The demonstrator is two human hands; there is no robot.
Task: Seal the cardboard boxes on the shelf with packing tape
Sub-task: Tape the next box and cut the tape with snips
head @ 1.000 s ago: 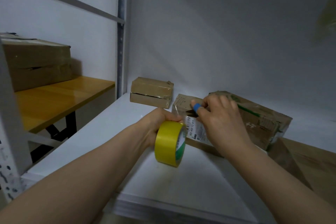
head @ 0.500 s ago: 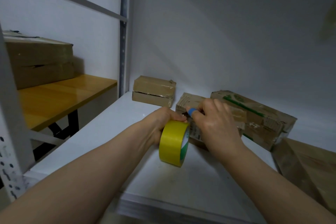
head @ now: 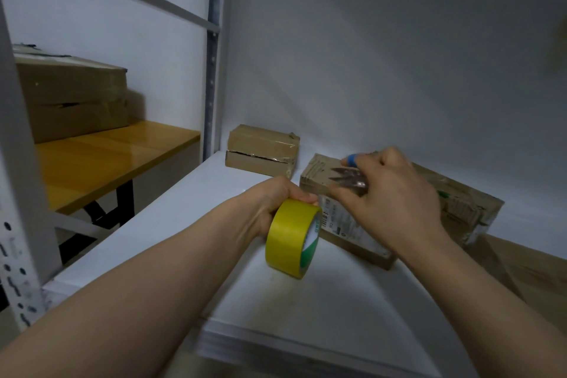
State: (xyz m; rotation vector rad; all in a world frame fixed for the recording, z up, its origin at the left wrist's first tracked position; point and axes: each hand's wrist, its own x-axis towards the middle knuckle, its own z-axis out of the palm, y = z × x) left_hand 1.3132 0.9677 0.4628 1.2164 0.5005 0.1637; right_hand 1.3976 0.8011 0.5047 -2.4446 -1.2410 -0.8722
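Observation:
My left hand point(head: 270, 202) grips a yellow roll of packing tape point(head: 291, 236), held just above the white shelf point(head: 171, 224). Right of the roll lies a small cardboard box with a white label point(head: 343, 224). My right hand point(head: 389, 202) hovers over this box and holds small metal snips point(head: 348, 178) with a blue handle end, blades pointing left. Behind it lies a larger box with green print point(head: 460, 205). At the back left of the shelf stands a taped box point(head: 262, 147).
A brown cardboard piece point(head: 527, 273) lies at the shelf's right edge. Left of the shelf upright point(head: 211, 49) stands a wooden table point(head: 101, 159) carrying a big cardboard box point(head: 70, 98). A white wall closes off the back.
My right hand has lifted away from the roll and drawn back right over the labelled box, and the snips' blades now show. The tape roll stays in my left hand.

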